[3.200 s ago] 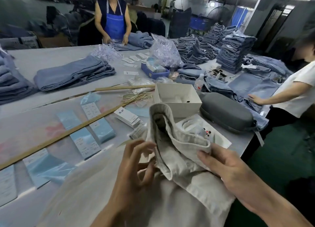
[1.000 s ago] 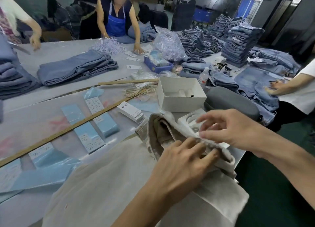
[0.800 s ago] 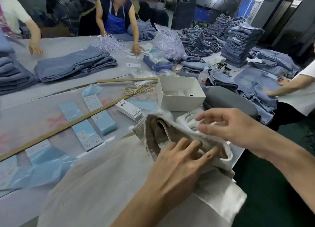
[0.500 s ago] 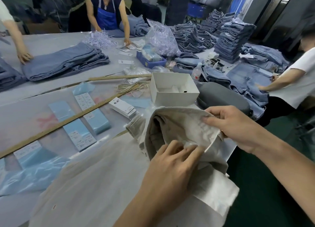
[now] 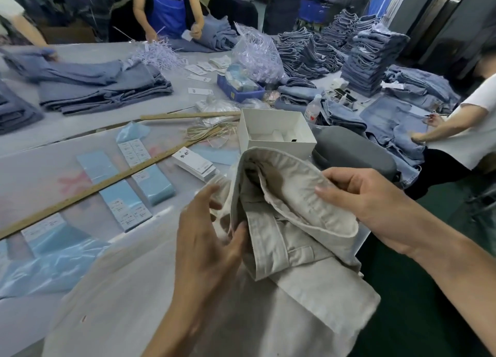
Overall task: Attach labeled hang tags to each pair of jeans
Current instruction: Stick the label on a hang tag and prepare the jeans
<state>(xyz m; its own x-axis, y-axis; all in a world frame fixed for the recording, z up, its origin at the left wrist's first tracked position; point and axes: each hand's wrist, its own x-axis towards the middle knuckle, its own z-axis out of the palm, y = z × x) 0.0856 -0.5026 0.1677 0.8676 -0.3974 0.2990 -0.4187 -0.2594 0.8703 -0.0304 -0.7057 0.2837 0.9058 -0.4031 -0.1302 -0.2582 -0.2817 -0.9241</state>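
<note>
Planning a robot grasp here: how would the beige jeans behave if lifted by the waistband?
The beige jeans probably flop: the waistband folds over where the right hand grips it. Likely not slippery, since the weave looks matte. The legs would likely drag.

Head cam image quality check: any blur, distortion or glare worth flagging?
Head view: strong wide-angle bowing, the wooden sticks and table edges curve; motion blur on the blue jeans being dragged far left; beige jeans and both hands sharp; soft sheen on the blue plastic bags, no harsh glare; even overhead light, weak shadows.
</note>
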